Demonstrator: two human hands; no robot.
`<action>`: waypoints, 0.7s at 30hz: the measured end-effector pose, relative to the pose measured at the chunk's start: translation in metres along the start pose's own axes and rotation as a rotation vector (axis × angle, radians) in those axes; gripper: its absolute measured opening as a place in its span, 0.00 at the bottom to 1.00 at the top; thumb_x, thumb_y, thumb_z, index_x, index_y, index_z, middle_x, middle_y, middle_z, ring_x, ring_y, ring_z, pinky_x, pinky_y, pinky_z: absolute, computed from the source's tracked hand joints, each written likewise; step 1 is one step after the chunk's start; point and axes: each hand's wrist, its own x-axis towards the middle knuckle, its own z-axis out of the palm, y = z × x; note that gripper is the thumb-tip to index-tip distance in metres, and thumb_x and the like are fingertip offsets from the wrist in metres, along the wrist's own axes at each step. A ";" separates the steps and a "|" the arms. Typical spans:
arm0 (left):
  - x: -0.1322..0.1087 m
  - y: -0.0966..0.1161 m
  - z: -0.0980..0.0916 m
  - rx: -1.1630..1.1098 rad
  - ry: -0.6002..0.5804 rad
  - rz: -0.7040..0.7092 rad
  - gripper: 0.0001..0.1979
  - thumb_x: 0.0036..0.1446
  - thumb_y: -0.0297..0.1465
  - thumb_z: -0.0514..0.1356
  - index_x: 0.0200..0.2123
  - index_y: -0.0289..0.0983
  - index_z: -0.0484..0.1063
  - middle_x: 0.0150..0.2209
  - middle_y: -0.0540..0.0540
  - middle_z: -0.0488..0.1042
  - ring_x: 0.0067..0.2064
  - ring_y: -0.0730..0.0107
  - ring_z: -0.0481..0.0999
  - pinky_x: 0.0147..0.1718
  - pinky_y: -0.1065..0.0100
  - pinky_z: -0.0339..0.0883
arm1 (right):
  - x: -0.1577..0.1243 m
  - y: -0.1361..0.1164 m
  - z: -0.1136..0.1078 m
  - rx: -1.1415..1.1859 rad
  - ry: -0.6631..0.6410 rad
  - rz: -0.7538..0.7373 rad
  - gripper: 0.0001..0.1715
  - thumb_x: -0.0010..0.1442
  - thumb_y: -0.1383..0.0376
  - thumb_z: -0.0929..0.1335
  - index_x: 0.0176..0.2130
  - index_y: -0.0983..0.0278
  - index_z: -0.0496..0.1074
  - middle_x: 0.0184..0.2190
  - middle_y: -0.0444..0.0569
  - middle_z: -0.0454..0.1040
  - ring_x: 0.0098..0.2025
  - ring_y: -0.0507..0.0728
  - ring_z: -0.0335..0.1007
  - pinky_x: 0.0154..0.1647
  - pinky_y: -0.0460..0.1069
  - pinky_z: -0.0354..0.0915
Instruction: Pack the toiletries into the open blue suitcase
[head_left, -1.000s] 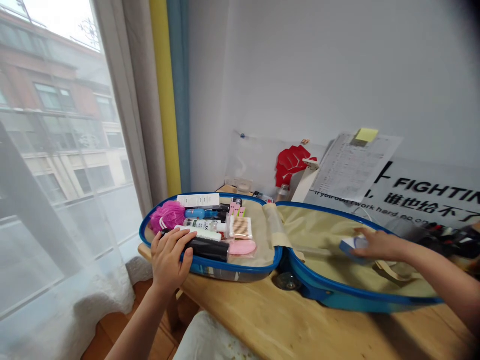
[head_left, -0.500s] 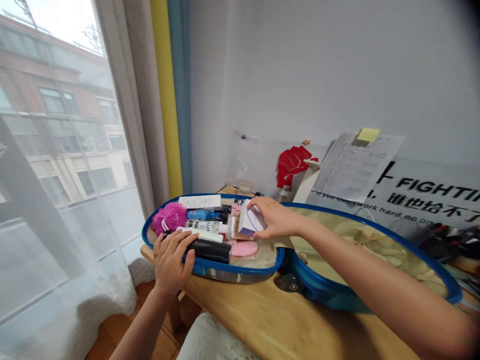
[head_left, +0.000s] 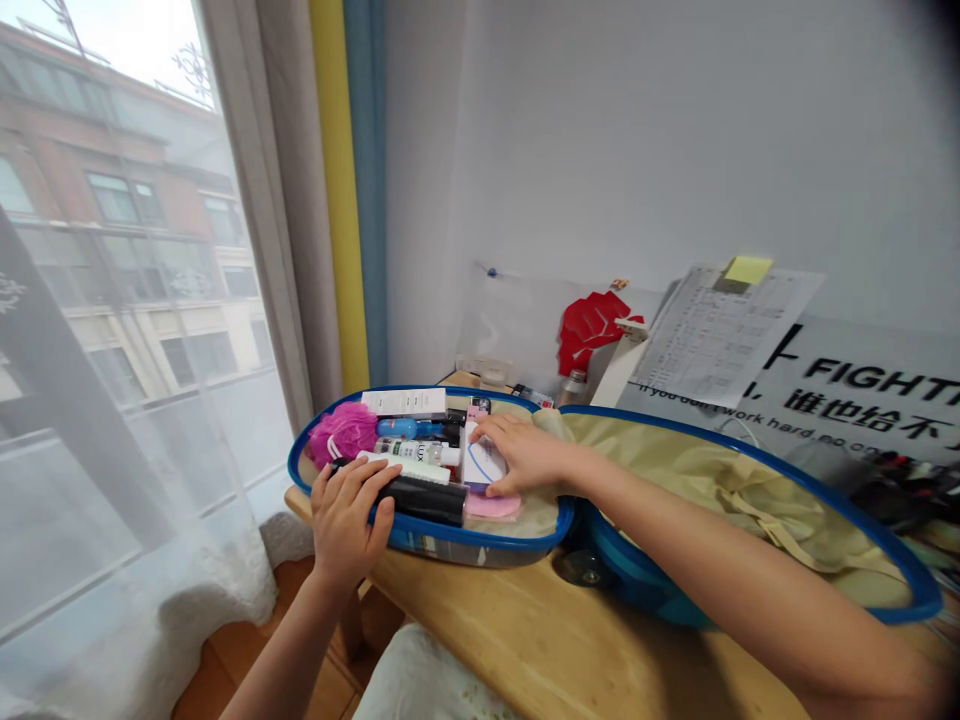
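"White rectangular box marked with a blue curve [head_left: 475, 466]: where does it lie, and what holds it?"

"Within the left half of an open, blue-rimmed suitcase [head_left: 487, 542], toward the hinge side. The right hand [head_left: 517, 455] spans it from above, thumb at the near end and bent fingers farther back, moderately parted and closed upon it. What lies directly beneath is hidden."

"Which objects adjoin it?"

"A flat pink oval item [head_left: 495, 506] shows at its near end. A clear labelled bottle with a white cap [head_left: 409, 451] points toward its left side."

"And the left hand [head_left: 352, 510]?"

"Its fingers are spread, draped over a glossy black cylinder [head_left: 431, 502] and a pale tube [head_left: 418, 470]. Whether it grips either cannot be told."

"Farther out?"

"A magenta mesh puff [head_left: 345, 432] fills the left end; a long white printed box [head_left: 405, 403] lies along the back rim. The beige-lined right half [head_left: 652, 445] stands open alongside, upon a light wooden table [head_left: 465, 625]. Behind, a red fist motif [head_left: 589, 330] appears against the wall [head_left: 637, 150]."
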 end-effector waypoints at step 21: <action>0.002 0.001 -0.001 -0.006 0.001 -0.012 0.16 0.61 0.33 0.50 0.47 0.41 0.73 0.45 0.45 0.76 0.51 0.57 0.70 0.58 0.53 0.47 | -0.002 -0.009 -0.001 0.049 -0.054 0.060 0.40 0.50 0.43 0.68 0.54 0.64 0.65 0.67 0.60 0.48 0.69 0.67 0.41 0.65 0.61 0.46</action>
